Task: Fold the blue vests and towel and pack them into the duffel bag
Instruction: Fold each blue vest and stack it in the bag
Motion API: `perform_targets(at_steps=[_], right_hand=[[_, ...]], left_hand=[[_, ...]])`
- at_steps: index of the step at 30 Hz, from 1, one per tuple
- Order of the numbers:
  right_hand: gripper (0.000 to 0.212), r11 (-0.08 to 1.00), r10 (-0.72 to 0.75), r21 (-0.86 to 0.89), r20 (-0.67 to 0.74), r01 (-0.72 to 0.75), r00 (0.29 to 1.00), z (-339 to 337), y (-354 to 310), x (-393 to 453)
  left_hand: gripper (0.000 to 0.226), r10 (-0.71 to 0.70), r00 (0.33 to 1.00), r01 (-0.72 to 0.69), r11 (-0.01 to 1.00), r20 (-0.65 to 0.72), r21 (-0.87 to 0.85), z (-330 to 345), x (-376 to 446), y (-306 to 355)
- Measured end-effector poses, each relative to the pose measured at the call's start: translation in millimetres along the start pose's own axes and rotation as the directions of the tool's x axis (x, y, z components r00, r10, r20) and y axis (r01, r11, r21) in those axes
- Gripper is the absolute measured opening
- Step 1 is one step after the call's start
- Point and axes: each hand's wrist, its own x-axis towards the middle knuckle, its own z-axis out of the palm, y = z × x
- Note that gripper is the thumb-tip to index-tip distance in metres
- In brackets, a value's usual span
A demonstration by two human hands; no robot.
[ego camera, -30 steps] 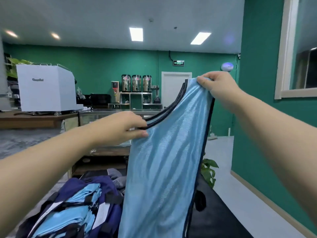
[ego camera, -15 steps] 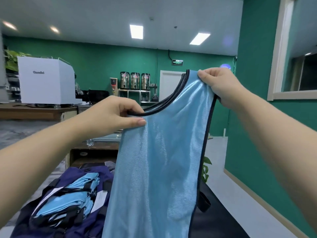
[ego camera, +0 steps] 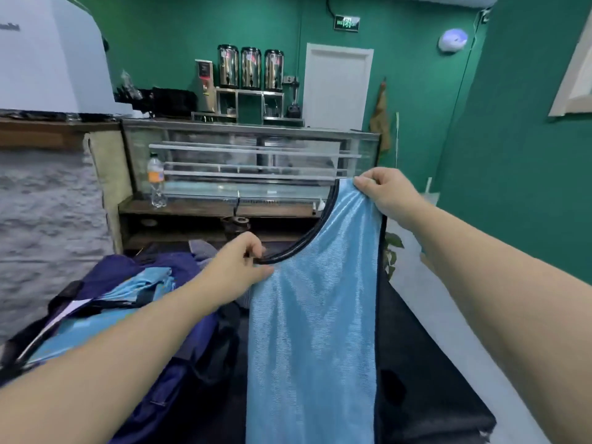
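Both hands lower than before, left hand [ego camera: 238, 267] and right hand [ego camera: 389, 192] pinching blue vest [ego camera: 315, 315]

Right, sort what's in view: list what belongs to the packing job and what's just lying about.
Job:
- blue vest, gripped by left hand and right hand
- duffel bag
- folded vests in the bag

Lying about:
- plastic bottle
- three steel urns
- display case
- potted plant
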Motion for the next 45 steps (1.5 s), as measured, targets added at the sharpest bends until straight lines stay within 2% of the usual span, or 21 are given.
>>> perform_targets(at_steps=[9, 17, 22, 29, 35, 43, 45], right_hand=[[0.019, 0.999, 0.040, 0.015, -0.043, -0.039, 0.998, 67.9, 94.5, 76.1], [0.016, 0.999, 0.044, -0.012, -0.063, -0.044, 0.997, 114.8, 156.8, 118.3], [0.016, 0.994, 0.104, -0.040, -0.027, -0.105, 0.994, 153.6, 193.7, 123.3], [0.014, 0.987, 0.145, -0.085, 0.061, -0.140, 0.988, 185.9, 234.6, 113.8], [0.015, 0.990, 0.067, -0.136, 0.178, -0.043, 0.982, 187.4, 235.6, 92.8], [0.020, 0.988, -0.074, -0.107, 0.322, 0.114, 0.944, 168.2, 208.8, 25.8], [0.013, 0.975, -0.140, -0.112, 0.366, 0.193, 0.920, 169.0, 209.7, 5.8]], left_hand=[[0.038, -0.205, 0.979, 0.205, 0.979, -0.019, 0.008, 51.3, 77.8, -102.7], [0.031, -0.204, 0.971, 0.202, 0.979, -0.127, -0.026, 88.7, 98.4, -145.7], [0.034, -0.226, 0.960, 0.220, 0.974, -0.167, -0.051, 104.3, 104.1, -187.7], [0.032, -0.308, 0.946, 0.308, 0.951, -0.105, -0.021, 122.0, 99.7, -239.5], [0.031, -0.334, 0.943, 0.333, 0.939, -0.008, 0.087, 125.9, 93.0, -268.1], [0.032, -0.372, 0.925, 0.368, 0.928, 0.075, 0.062, 120.4, 96.4, -272.9], [0.033, -0.374, 0.924, 0.369, 0.926, 0.077, 0.075, 121.5, 96.0, -273.5]])
